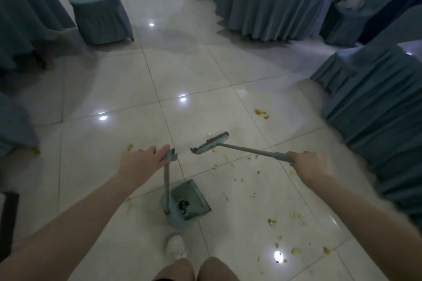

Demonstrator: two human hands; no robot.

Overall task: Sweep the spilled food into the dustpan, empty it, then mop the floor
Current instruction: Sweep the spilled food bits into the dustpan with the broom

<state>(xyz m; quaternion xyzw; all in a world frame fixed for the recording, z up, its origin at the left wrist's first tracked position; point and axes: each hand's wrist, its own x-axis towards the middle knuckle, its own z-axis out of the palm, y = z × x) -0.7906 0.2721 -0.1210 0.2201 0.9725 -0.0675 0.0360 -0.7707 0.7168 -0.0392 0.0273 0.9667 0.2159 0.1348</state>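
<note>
My left hand (141, 162) holds the dustpan (194, 201) by the top of its upright handle, with the fingers stretched over the grip; I cannot tell how the thumb lies. The pan sits on the floor (114, 89) just ahead of my shoe (175, 247), mouth turned to the right, with a dark clump lying inside near the comb teeth. My right hand (310, 166) is wrapped in a fist round the end of the broom (211, 143), whose shaft slants forward and left. Its head sits beyond the pan, apart from it; I cannot tell whether the bristles touch the tiles. Yellow scraps (261, 113) lie scattered: a small heap past the broom head, crumbs under the shaft, more near my right, and a few close to my left hand. Covered chairs (100, 13) and a draped table (269, 7) ring the open tiles
</note>
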